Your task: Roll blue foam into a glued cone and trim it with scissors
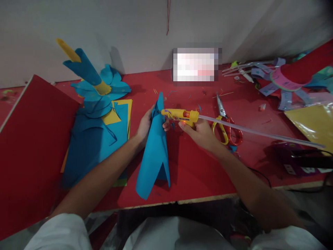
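Head view: the left hand (145,126) was curled around the blue cone (153,146), above the tabletop (197,180), fingertips (165,126) showing past its right edge. The right hand (202,133) was closed around the glue gun (174,113), nozzle at the cone's upper part. Both forearms (111,159) angled inward.

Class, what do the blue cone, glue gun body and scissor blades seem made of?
Blue cone: probably matte paper or card; thin edges, curled shape.
Glue gun body: likely smooth plastic; yellow, rounded shape.
Scissor blades: apparently metal; grey with a sheen.
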`<act>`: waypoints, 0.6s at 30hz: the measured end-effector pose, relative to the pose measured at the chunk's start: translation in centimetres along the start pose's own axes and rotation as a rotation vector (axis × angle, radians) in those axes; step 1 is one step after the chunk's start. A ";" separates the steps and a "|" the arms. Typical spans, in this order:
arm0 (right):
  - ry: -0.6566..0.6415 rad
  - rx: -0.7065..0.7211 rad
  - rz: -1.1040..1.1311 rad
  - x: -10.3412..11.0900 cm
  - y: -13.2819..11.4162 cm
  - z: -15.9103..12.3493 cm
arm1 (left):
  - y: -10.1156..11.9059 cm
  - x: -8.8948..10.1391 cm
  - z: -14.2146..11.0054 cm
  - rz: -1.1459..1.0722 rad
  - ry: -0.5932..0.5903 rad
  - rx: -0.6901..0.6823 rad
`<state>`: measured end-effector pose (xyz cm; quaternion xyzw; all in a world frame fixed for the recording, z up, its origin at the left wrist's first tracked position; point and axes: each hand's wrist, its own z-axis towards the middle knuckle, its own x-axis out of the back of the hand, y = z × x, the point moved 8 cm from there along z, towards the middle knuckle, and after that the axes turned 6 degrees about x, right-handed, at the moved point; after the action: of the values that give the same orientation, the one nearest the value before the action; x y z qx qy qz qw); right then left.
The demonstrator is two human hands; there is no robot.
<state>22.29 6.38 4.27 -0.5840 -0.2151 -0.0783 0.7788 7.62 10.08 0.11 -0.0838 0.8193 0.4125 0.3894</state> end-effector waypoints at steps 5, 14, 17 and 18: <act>0.005 -0.016 0.000 0.1 0.0 0.0 | -0.1 0.3 -0.2 -0.017 0.013 0.018; 0.039 -0.014 0.006 0.2 0.3 0.2 | -0.2 0.9 0.2 0.037 -0.017 -0.011; 0.059 -0.018 0.005 0.3 0.4 0.2 | -0.1 0.6 0.2 0.048 -0.064 -0.042; 0.060 -0.019 0.007 0.3 0.5 0.2 | 0.0 0.4 0.1 0.054 -0.078 -0.051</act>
<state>22.65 6.79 4.03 -0.5896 -0.1888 -0.0952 0.7795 7.42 10.26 -0.24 -0.0553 0.7947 0.4465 0.4075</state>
